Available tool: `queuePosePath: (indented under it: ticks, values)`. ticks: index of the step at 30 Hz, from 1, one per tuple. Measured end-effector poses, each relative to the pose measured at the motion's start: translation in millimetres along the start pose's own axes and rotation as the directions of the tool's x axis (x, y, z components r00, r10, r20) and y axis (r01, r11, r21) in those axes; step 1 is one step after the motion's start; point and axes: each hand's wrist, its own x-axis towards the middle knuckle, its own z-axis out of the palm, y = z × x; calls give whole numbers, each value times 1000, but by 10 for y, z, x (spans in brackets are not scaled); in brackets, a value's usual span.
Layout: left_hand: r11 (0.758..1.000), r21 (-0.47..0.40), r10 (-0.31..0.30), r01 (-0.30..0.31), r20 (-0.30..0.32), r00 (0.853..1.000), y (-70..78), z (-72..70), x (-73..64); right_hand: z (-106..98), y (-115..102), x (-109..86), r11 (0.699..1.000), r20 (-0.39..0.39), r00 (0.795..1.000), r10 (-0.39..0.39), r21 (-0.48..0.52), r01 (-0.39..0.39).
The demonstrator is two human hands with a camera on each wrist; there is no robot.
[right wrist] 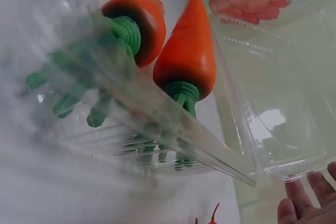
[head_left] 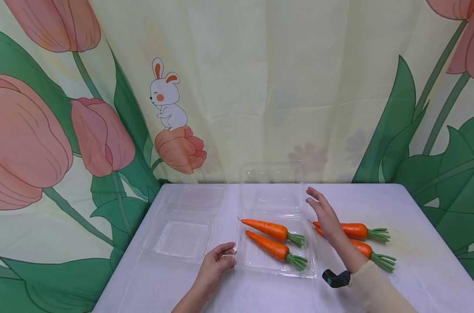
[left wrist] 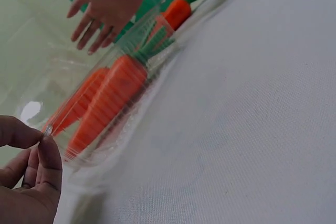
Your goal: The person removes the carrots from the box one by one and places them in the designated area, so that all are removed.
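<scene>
A see-through plastic clamshell box (head_left: 276,273) lies on the table with its lid (head_left: 272,195) raised at the back. Two orange carrots (head_left: 265,227) with green stem ends rest side by side inside its base. My left hand (head_left: 214,266) pinches the left rim of that base between thumb and fingers, as the left wrist view also shows. Beside the lid's right edge is my right hand (head_left: 326,215), fingers extended; in the right wrist view its fingertips (right wrist: 296,195) are at the lid's edge, and I cannot tell whether they touch it.
Two more carrots (head_left: 356,231) lie on the table to the right, partly behind the right forearm. Another opened see-through box (head_left: 180,239) sits at the left. A curtain printed with tulips and a rabbit (head_left: 168,104) hangs behind the white table (head_left: 276,295).
</scene>
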Motion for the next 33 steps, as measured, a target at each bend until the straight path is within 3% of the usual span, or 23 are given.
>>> queuePosePath:
  ticks: [7, 20, 33]
  values:
    - [1000, -1, -9, 9, 10, 1000, 10, 5, -25, -28, 44, 53, 998, 74, 995, 60, -18, -59]
    - [1000, -1, -17, 17, 12, 1000, 14, 11, -45, -41, 104, 130, 991, 126, 985, 122, -74, -114]
    - [1000, -6, -13, 13, 12, 1000, 25, 8, -29, -50, 125, 157, 986, 173, 975, 140, -111, -121]
